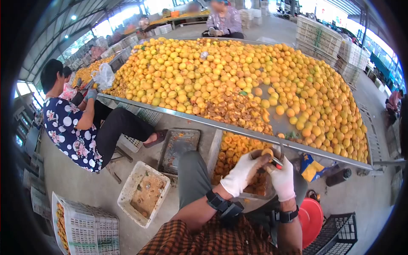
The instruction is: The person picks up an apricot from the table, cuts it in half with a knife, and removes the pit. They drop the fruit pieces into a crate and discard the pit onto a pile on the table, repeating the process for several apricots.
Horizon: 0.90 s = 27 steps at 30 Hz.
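My left hand (241, 173), in a white glove with dark stained fingertips, grips an apricot (267, 151) between thumb and fingers. Close against it, my right hand (282, 177), gloved as well, is closed on a small hand tool (277, 162) with a red and black handle; its working end is hard to make out. Below both hands, a crate (214, 148) between my knees holds split apricot halves (231, 155). Just beyond lies a metal-edged table (204, 122) heaped with whole apricots (178, 72) and a pile of brown-orange pieces (236, 111).
A co-worker (72, 123) sits at the left. On the floor are a dark tray (178, 146), a white tub with wet residue (123, 202), a crate of fruit (91, 225), a red basin (312, 221) and a black crate (335, 236). Another person (224, 21) sits across the table.
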{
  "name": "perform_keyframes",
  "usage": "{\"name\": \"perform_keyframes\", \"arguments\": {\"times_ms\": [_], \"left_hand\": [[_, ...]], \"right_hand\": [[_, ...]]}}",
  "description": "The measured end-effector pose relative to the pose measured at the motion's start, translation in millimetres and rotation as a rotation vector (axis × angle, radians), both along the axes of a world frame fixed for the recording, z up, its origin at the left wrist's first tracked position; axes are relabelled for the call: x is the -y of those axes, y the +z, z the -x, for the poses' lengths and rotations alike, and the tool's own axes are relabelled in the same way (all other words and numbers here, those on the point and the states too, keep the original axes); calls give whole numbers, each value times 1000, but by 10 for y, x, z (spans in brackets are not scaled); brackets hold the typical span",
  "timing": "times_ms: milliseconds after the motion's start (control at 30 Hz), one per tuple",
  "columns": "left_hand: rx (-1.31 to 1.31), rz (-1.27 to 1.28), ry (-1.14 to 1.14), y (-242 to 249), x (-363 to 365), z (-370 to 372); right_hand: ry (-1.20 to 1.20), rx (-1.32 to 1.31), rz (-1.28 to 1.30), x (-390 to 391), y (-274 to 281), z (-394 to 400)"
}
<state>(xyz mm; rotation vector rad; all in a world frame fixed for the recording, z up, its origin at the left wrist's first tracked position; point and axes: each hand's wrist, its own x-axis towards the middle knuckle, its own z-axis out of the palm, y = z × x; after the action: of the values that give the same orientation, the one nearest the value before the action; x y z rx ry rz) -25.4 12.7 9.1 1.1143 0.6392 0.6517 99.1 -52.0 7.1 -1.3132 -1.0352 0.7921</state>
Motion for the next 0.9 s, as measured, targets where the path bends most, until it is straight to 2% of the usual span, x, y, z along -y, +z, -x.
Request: {"name": "perform_keyframes", "arguments": {"times_ms": [67, 100, 133, 167, 233, 300, 367, 400, 467, 533, 600, 633, 667, 733, 800, 900], "left_hand": [[33, -47, 39, -34, 57, 120], [86, -256, 32, -163, 42, 168], [167, 197, 61, 36, 86, 153], [195, 119, -19, 44, 74, 184], [305, 158, -26, 91, 109, 169], [294, 127, -45, 154, 130, 138], [282, 78, -46, 130, 108, 112], [273, 63, -12, 38, 92, 60], [200, 75, 54, -54, 61, 9], [244, 61, 48, -95, 45, -6], [287, 47, 45, -85, 50, 14], [332, 136, -8, -32, 80, 50], [376, 225, -63, 0, 106, 71], [374, 179, -53, 18, 143, 39], [377, 130, -37, -24, 176, -13], [370, 137, 59, -242, 146, -64]], "right_hand": [[-4, 100, -23, -24, -25, 43], [0, 118, -33, -19, -23, 36], [57, 91, -15, 13, 63, 39], [116, 60, -6, 40, 151, 37], [148, 133, 71, 66, 182, -3], [132, 126, 35, 64, 90, 0], [-19, 123, -37, 54, 77, 46], [-65, 245, -60, 47, 110, 75], [-76, 249, -51, 51, 166, 130], [-80, 250, -46, 55, 195, 142], [0, -130, -104, 72, 199, 103], [68, -180, -31, 113, 172, 42], [86, -145, -18, 113, 136, 28], [96, -109, -8, 113, 102, 26], [-106, 252, -92, 111, 76, 111], [-130, 290, -91, 119, 103, 198]]}}
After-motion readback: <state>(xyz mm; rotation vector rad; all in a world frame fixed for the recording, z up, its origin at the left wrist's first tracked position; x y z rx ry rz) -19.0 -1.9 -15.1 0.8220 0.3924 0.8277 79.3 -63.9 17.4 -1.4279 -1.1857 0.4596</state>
